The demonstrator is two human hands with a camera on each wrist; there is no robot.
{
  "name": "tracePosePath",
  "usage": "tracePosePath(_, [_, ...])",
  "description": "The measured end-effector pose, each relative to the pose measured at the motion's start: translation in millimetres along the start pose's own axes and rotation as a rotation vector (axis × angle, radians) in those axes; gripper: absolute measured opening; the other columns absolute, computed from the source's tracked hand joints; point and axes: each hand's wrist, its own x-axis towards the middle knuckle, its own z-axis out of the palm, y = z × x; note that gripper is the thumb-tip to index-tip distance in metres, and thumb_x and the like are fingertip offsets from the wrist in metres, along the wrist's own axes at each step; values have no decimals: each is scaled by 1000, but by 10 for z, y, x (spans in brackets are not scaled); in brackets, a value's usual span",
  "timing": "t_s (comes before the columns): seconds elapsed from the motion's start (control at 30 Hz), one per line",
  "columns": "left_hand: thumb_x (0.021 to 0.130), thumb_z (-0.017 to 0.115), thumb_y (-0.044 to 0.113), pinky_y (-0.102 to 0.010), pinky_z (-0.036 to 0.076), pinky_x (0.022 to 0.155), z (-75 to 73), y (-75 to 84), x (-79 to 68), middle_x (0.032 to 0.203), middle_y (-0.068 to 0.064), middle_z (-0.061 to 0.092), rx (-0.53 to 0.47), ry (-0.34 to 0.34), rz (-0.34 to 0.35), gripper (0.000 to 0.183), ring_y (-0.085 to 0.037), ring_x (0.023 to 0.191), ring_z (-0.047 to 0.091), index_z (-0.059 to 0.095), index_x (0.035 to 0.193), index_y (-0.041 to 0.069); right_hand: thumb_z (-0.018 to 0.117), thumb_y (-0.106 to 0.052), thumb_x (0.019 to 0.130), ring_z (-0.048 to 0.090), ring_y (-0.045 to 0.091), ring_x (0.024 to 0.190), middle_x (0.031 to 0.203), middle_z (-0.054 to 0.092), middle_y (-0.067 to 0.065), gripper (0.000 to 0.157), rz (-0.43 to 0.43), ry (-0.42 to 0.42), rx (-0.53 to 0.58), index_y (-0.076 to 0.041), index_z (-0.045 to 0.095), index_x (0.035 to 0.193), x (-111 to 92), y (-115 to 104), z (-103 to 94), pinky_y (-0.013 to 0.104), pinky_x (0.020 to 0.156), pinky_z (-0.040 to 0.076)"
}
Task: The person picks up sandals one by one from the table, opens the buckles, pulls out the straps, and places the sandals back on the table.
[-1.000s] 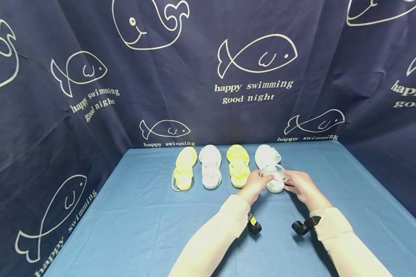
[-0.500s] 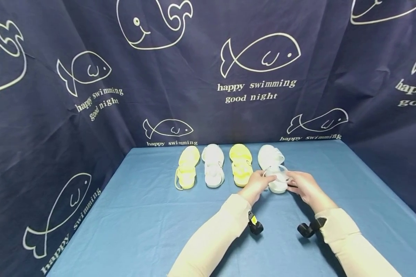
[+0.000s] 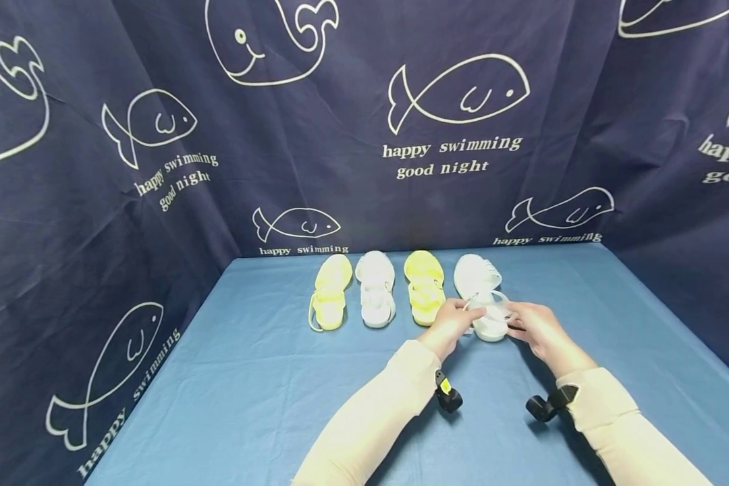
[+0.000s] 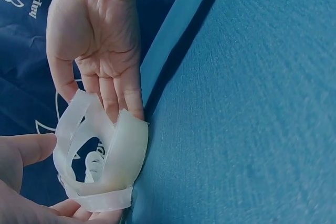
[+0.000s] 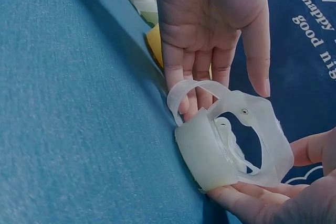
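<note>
The rightmost white sandal [image 3: 472, 275] lies on the blue cloth, toe pointing away from me. At its left heel side, my left hand [image 3: 451, 322] holds the strap, thumb on top. My right hand [image 3: 539, 332] grips the opposite heel side. In the left wrist view the pale sandal heel [image 4: 128, 153] stands between both hands, my left thumb touching the strap edge. The right wrist view shows the heel [image 5: 205, 153] with its looped strap [image 5: 197, 84]; my right fingers [image 5: 231, 195] reach beneath it. Parts of both hands' fingers are hidden behind the sandal.
To the left stand a yellow sandal [image 3: 424, 287], another white sandal [image 3: 375, 290] and a second yellow sandal [image 3: 331, 293], in a row with toes away. Blue cloth [image 3: 249, 391] covers the table. A dark curtain [image 3: 340, 169] with fish drawings rises behind and at both sides.
The head view has shifted slightly, so the scene sits a little further right. Both hands stay at the white sandal's heel, with only a very small movement.
</note>
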Motion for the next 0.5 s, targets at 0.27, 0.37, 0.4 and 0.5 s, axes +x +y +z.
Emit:
tracePosePath(0.27, [85, 75, 22, -45, 48, 94, 7, -20, -11, 101, -6, 61, -60, 44, -30, 36, -23, 96, 61, 61, 114, 5, 44, -24, 101, 53, 5, 87, 125, 41, 18, 64, 0, 16, -15, 13, 21, 147, -58, 12, 6, 21, 80, 56])
tracePosePath(0.37, [84, 75, 21, -44, 48, 93, 8, -32, -13, 98, -5, 61, -67, 44, -34, 34, -22, 93, 61, 61, 111, 6, 43, -25, 101, 52, 3, 83, 124, 41, 17, 64, -10, 17, -23, 14, 21, 147, -76, 30, 12, 21, 80, 56])
tracePosePath(0.4, [84, 75, 21, -45, 48, 93, 6, -33, -13, 98, -4, 60, -66, 43, -34, 34, -22, 92, 60, 60, 111, 6, 43, -25, 101, 52, 3, 83, 124, 41, 17, 64, -15, 17, -21, 14, 21, 147, -81, 32, 15, 21, 80, 56])
tracePosePath(0.5, [84, 76, 21, -47, 46, 94, -8, -24, -18, 98, -4, 60, -69, 41, -32, 34, -21, 92, 59, 60, 111, 6, 43, -25, 101, 53, 4, 83, 119, 43, 16, 63, -30, 14, -24, 15, 22, 146, -83, 27, 22, 22, 82, 56])
